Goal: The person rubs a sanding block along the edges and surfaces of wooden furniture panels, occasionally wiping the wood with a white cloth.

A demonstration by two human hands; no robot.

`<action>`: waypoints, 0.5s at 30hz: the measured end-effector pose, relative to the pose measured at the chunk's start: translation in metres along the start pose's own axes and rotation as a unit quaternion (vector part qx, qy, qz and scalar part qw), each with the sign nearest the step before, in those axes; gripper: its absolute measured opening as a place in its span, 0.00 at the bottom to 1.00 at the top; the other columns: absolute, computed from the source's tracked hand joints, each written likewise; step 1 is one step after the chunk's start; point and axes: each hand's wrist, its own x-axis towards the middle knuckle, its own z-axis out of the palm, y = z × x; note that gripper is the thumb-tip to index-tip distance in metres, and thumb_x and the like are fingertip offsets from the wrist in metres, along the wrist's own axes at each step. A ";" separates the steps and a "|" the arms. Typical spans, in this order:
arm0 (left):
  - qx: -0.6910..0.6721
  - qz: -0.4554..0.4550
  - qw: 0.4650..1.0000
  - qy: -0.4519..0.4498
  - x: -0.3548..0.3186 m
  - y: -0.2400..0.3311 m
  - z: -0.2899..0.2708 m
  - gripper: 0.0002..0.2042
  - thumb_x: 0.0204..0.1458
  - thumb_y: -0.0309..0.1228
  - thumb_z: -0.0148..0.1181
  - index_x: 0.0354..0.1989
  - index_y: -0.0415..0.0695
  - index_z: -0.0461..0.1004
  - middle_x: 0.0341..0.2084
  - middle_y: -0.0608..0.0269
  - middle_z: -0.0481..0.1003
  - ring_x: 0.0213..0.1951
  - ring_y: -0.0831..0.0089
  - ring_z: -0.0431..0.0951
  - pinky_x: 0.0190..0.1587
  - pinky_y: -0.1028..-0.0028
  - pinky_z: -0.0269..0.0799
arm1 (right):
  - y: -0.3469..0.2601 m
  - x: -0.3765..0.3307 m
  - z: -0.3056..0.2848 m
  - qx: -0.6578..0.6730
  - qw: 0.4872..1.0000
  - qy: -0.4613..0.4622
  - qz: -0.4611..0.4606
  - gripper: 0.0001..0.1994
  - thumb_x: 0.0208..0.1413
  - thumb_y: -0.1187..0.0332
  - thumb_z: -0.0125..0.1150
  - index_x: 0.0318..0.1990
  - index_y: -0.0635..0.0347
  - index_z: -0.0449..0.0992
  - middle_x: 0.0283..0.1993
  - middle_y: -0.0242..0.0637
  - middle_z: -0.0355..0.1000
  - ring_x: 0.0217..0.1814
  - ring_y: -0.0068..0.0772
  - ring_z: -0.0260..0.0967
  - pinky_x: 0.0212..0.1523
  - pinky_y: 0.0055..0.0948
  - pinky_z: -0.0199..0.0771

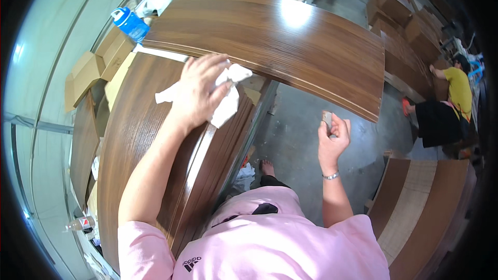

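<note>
1. Two hands work: the left hand (199, 91) presses a white rag (224, 98) — soft, light, bunched under spread fingers — onto the brown wood-grain panel (140, 140).
2. The right hand (333, 140) pinches a small block (327, 120), perhaps sanding sponge — stiff, easily gripped by its sides.

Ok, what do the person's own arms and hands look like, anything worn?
Both forearms are bare below short pink sleeves. The left hand has no glove or jewellery visible. The right hand is also ungloved, with a thin silver bracelet at the wrist.
</note>
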 end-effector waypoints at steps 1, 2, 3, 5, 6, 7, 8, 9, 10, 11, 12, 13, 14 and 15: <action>-0.048 -0.016 0.999 -0.013 -0.007 0.011 -0.008 0.23 0.53 0.34 0.61 0.59 0.44 0.73 0.62 0.55 0.70 0.67 0.55 0.65 0.70 0.45 0.49 | 0.001 -0.002 -0.007 -0.022 1.000 -0.005 -0.006 0.16 0.42 0.83 0.68 0.43 0.67 0.78 0.32 0.34 0.64 0.29 0.25 0.58 0.29 0.26 0.64; -0.057 -0.018 0.998 -0.026 -0.018 0.016 -0.013 0.25 0.50 0.36 0.64 0.58 0.43 0.73 0.62 0.54 0.70 0.67 0.55 0.65 0.71 0.47 0.49 | 0.003 -0.003 -0.009 -0.022 1.000 -0.002 -0.003 0.16 0.42 0.83 0.68 0.43 0.67 0.78 0.32 0.34 0.64 0.29 0.25 0.58 0.29 0.26 0.64; -0.054 -0.010 0.998 -0.033 -0.029 0.022 -0.021 0.25 0.48 0.35 0.65 0.57 0.42 0.74 0.61 0.54 0.71 0.65 0.54 0.67 0.70 0.48 0.51 | 0.005 -0.004 -0.013 -0.036 0.999 -0.010 -0.011 0.17 0.42 0.83 0.68 0.43 0.67 0.78 0.32 0.34 0.64 0.29 0.26 0.59 0.29 0.26 0.64; -0.073 -0.013 0.997 -0.031 -0.037 0.021 -0.027 0.24 0.45 0.33 0.67 0.53 0.42 0.75 0.59 0.55 0.72 0.63 0.54 0.69 0.69 0.47 0.53 | 0.011 -0.010 -0.018 -0.038 0.999 -0.017 0.003 0.16 0.43 0.83 0.67 0.43 0.67 0.78 0.32 0.34 0.64 0.29 0.26 0.59 0.29 0.26 0.64; -0.092 -0.030 0.995 -0.017 -0.038 0.019 -0.029 0.23 0.44 0.33 0.69 0.51 0.43 0.76 0.58 0.57 0.73 0.61 0.55 0.71 0.68 0.45 0.53 | 0.009 -0.013 -0.020 -0.047 0.999 -0.012 0.007 0.16 0.43 0.83 0.67 0.43 0.67 0.78 0.32 0.34 0.64 0.29 0.26 0.59 0.29 0.26 0.64; -0.095 -0.035 0.995 -0.008 -0.032 0.017 -0.027 0.20 0.44 0.31 0.69 0.48 0.42 0.77 0.55 0.59 0.75 0.58 0.55 0.73 0.68 0.46 0.55 | 0.009 -0.014 -0.021 -0.052 0.998 -0.021 0.018 0.16 0.43 0.82 0.67 0.43 0.67 0.78 0.32 0.34 0.64 0.28 0.26 0.59 0.29 0.26 0.64; -0.113 -0.056 0.992 0.012 -0.026 0.015 -0.020 0.17 0.45 0.27 0.67 0.46 0.41 0.77 0.51 0.59 0.77 0.56 0.55 0.74 0.67 0.49 0.57 | 0.009 -0.015 -0.022 -0.057 0.998 -0.029 0.029 0.16 0.43 0.82 0.67 0.43 0.67 0.79 0.31 0.34 0.64 0.28 0.26 0.60 0.28 0.26 0.64; -0.123 -0.062 0.990 0.021 -0.022 0.014 -0.018 0.16 0.46 0.25 0.67 0.45 0.40 0.77 0.50 0.58 0.78 0.55 0.55 0.75 0.68 0.50 0.57 | 0.010 -0.016 -0.024 -0.062 0.997 -0.029 0.025 0.15 0.43 0.82 0.68 0.42 0.66 0.79 0.31 0.34 0.64 0.27 0.26 0.59 0.28 0.26 0.64; -0.132 -0.069 0.988 0.030 -0.018 0.014 -0.016 0.15 0.46 0.23 0.66 0.45 0.40 0.77 0.49 0.58 0.78 0.54 0.55 0.75 0.68 0.51 0.57 | 0.008 -0.017 -0.026 -0.069 0.997 -0.021 0.025 0.15 0.43 0.82 0.68 0.42 0.66 0.79 0.31 0.34 0.64 0.27 0.26 0.59 0.28 0.26 0.64; -0.108 -0.042 0.993 0.037 -0.016 0.016 -0.017 0.15 0.47 0.21 0.65 0.45 0.40 0.77 0.48 0.59 0.79 0.52 0.55 0.76 0.68 0.51 0.57 | 0.004 -0.018 -0.027 -0.058 0.997 -0.027 0.037 0.15 0.43 0.82 0.68 0.42 0.66 0.79 0.31 0.33 0.64 0.27 0.26 0.59 0.27 0.26 0.63; -0.110 -0.039 0.992 0.038 -0.016 0.016 -0.016 0.15 0.47 0.21 0.65 0.45 0.40 0.77 0.48 0.59 0.79 0.52 0.55 0.76 0.68 0.51 0.57 | 0.003 -0.019 -0.026 -0.042 0.997 -0.038 0.050 0.15 0.43 0.81 0.68 0.42 0.66 0.79 0.31 0.33 0.64 0.27 0.26 0.59 0.27 0.26 0.63; -0.101 -0.041 0.993 0.033 -0.015 0.016 -0.016 0.15 0.47 0.22 0.65 0.45 0.40 0.77 0.49 0.59 0.79 0.52 0.55 0.76 0.68 0.51 0.57 | 0.005 -0.019 -0.025 -0.042 0.997 -0.044 0.044 0.14 0.43 0.81 0.68 0.41 0.65 0.79 0.30 0.33 0.63 0.26 0.26 0.59 0.26 0.27 0.63; -0.091 -0.043 0.994 0.031 -0.014 0.017 -0.016 0.15 0.48 0.22 0.65 0.46 0.40 0.77 0.49 0.60 0.79 0.53 0.55 0.76 0.68 0.50 0.56 | 0.004 -0.017 -0.027 -0.042 0.998 -0.039 0.040 0.14 0.43 0.81 0.68 0.41 0.65 0.79 0.30 0.33 0.63 0.26 0.26 0.59 0.26 0.27 0.63; -0.093 -0.047 0.994 0.032 -0.015 0.018 -0.016 0.15 0.48 0.23 0.65 0.46 0.40 0.78 0.49 0.59 0.79 0.54 0.56 0.76 0.69 0.49 0.55 | 0.001 -0.017 -0.028 -0.052 0.997 -0.041 0.026 0.14 0.43 0.81 0.68 0.40 0.65 0.79 0.30 0.33 0.63 0.26 0.27 0.59 0.26 0.27 0.62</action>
